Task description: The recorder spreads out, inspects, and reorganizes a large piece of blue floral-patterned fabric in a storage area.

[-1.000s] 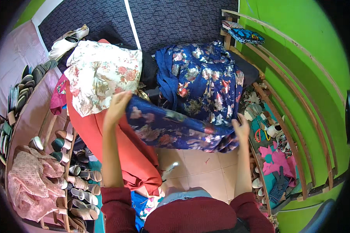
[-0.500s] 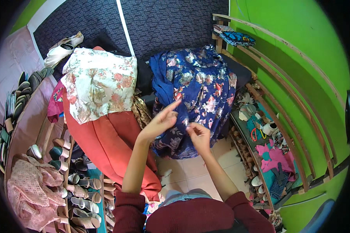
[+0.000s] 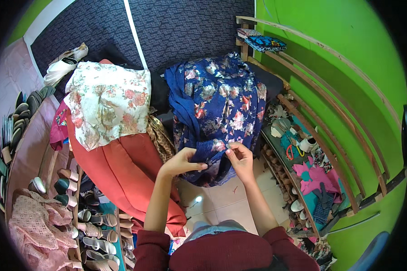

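Observation:
A blue floral cloth [image 3: 226,106] lies draped over the dark seat in front of me, its near end hanging toward the floor. My right hand [image 3: 242,161] pinches an edge of this cloth between thumb and fingers. My left hand [image 3: 181,163] is on the same gathered edge, a short way to the left. Its thumb stretches along the front, while the other fingertips are partly hidden by the fabric. Between the two hands runs a short folded strip of the cloth.
To the left, a white floral garment [image 3: 111,101] lies over a rust-red cloth [image 3: 122,167]. Sandals [image 3: 99,244] fill a rack at lower left, near a pink lace cloth [image 3: 40,226]. At right, a wooden rail [image 3: 334,99] stands beside a low table with scissors [image 3: 289,151] and pink scraps [image 3: 319,180].
My left hand has come down from its raised, spread pose onto the cloth's edge. My right hand still pinches the cloth, with more of its edge now stretched between the hands. The view has shifted slightly.

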`<state>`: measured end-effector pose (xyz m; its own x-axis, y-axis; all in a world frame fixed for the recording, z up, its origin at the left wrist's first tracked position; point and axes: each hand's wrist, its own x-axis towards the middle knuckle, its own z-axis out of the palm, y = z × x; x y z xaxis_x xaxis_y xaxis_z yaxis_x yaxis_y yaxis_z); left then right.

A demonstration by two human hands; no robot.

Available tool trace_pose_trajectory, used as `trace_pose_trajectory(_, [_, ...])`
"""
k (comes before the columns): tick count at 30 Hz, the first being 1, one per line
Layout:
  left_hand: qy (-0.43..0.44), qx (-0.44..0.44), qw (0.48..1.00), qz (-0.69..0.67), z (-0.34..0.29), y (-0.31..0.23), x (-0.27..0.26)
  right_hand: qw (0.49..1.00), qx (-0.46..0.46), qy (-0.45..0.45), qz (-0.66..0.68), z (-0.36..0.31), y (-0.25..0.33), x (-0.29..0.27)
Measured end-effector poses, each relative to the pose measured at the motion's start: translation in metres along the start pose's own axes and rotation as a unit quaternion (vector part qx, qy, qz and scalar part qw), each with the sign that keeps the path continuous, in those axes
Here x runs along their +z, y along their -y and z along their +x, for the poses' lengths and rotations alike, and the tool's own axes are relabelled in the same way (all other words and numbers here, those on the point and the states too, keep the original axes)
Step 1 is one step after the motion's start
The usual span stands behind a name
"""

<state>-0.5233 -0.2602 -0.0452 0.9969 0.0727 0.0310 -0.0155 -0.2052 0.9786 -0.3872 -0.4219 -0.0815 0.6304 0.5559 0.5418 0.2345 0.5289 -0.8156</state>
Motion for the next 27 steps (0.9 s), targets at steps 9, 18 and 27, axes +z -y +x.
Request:
trace_pose_trajectory(9, [-0.196, 0.200, 0.959, 0.052, -0.017, -0.101, -0.010, 0.952, -0.118, -0.108, -0.259, -0.049, -0.023, 0.025])
trace_pose_trajectory(18, [-0.259, 0.217, 0.933, 0.125, -0.035, -0.149, -0.004, 0.940, -0.099, -0.081, -0.316, -0.053, -0.076, 0.012])
trace_pose_trajectory(27, [-0.410, 0.155, 0.873, 0.214, -0.049, -0.117, -0.083, 0.983, 0.060, 0.011, -0.174, -0.055, -0.025, -0.054])
